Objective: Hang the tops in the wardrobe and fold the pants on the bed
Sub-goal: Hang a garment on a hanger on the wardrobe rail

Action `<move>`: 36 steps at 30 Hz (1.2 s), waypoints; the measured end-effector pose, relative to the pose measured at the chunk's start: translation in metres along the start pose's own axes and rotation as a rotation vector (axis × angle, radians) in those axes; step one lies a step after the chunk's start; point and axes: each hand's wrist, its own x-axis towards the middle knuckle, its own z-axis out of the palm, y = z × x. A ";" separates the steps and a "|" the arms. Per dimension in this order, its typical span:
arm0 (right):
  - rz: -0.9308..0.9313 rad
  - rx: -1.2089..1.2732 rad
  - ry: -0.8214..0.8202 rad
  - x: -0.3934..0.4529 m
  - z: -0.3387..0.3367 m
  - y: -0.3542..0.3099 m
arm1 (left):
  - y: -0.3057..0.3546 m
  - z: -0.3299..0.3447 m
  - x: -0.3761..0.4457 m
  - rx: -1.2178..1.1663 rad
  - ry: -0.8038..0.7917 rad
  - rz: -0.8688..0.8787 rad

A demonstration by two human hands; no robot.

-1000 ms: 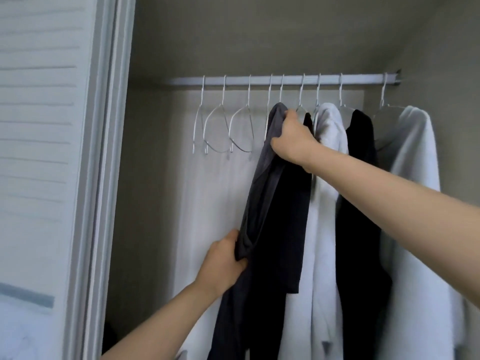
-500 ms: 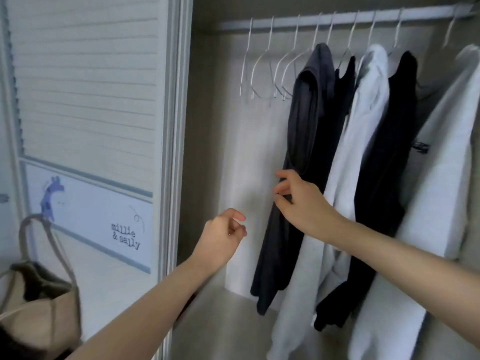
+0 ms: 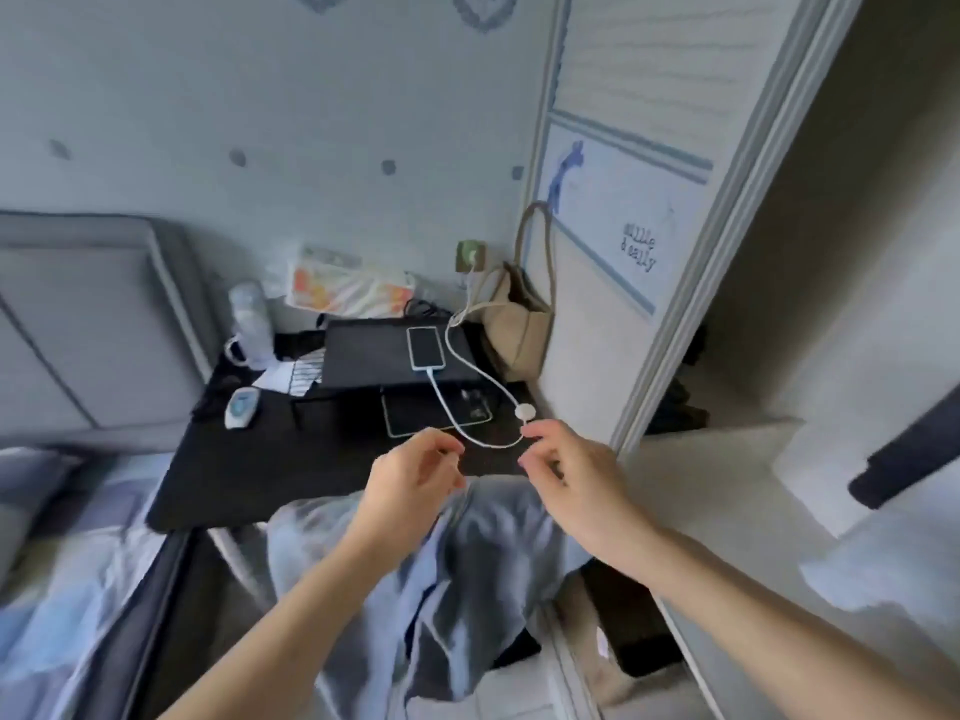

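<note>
Both hands, left hand [image 3: 415, 478] and right hand [image 3: 574, 478], are hovering empty with loosely curled fingers just above a crumpled pale blue-grey fabric garment [image 3: 441, 579], lying near a black table [image 3: 291, 459].

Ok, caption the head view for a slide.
Both hands, left hand and right hand, reach empty over blue-grey garments beside a cluttered black table.

We see a dim, cool, bluish indoor picture, softly blurred throughout, with wide-angle bending at the edges; the wardrobe [image 3: 857, 210] interior lies in shadow.
</note>
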 end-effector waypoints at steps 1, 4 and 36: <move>-0.015 -0.003 -0.048 -0.005 0.014 -0.005 | -0.012 -0.008 -0.015 -0.005 0.033 -0.044; -0.121 0.069 -0.280 -0.035 0.081 -0.047 | -0.065 -0.051 -0.107 0.014 0.209 -0.263; -0.462 -0.136 -1.418 -0.296 0.709 -0.421 | -0.457 -0.357 -0.696 -0.188 0.753 -1.601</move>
